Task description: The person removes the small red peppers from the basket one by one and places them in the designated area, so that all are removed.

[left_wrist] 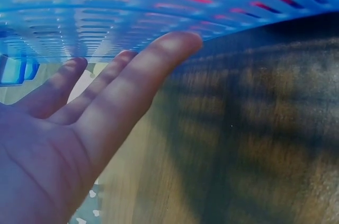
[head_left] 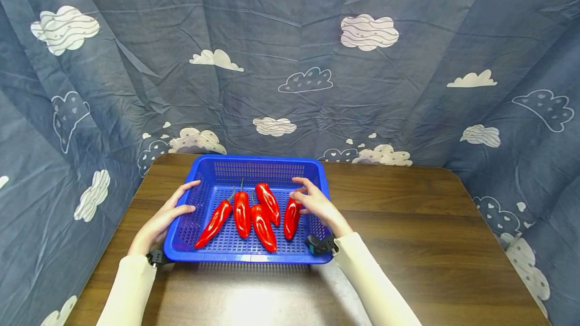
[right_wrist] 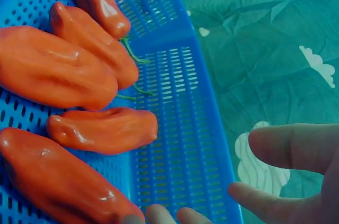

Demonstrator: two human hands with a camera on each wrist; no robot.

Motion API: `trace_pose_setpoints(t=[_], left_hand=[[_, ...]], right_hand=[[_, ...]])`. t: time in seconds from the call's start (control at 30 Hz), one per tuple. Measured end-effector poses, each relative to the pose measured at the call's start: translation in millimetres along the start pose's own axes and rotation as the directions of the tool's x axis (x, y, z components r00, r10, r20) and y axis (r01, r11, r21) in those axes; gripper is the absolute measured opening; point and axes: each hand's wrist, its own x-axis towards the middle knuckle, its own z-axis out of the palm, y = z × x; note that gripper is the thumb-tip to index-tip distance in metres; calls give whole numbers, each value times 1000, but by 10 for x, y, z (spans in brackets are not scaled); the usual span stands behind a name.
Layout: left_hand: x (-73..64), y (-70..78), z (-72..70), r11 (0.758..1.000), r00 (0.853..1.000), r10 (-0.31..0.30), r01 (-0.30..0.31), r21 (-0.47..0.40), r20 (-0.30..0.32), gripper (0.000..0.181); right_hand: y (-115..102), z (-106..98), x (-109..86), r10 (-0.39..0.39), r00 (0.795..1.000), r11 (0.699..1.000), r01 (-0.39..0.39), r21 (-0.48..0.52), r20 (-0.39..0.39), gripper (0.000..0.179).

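A blue plastic basket with slotted walls holds several glossy red peppers, some with thin green stems. My left hand is at the basket's left side, thumb and forefinger spread over the rim. The left wrist view has straight left fingers beside the slotted outer wall. My right hand reaches over the right part of the basket, above the rightmost pepper, and covers its top end. The right wrist view puts fingertips close by the nearest pepper, with the thumb apart.
The basket stands on a brown wooden table. Dark wrist cameras are strapped at both cuffs, the right one over the basket's front right corner. A blue-grey curtain with white clouds hangs behind the table and along its sides.
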Motion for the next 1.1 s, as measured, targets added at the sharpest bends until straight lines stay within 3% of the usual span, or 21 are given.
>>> trace_pose_setpoints(t=[0.3, 0.53, 0.73, 1.1], left_hand=[[-2, -17, 8, 1000, 1000, -4, 4, -12, 1, 63], [-13, -6, 3, 1000, 1000, -6, 6, -9, -10, 63], [-6, -13, -5, 1000, 1000, 0, -1, -13, -10, 62], [-10, -21, 2, 1000, 1000, 4, -4, -22, -18, 63]], right_hand=[[71, 55, 27, 51, 999, 998, -51, -23, -2, 54], [91, 88, 40, 49, 999, 994, -48, -102, 3, 55], [91, 101, 70, 64, 997, 995, -61, -80, 42, 56], [96, 166, 151, -7, 997, 992, 17, -129, 75, 52]])
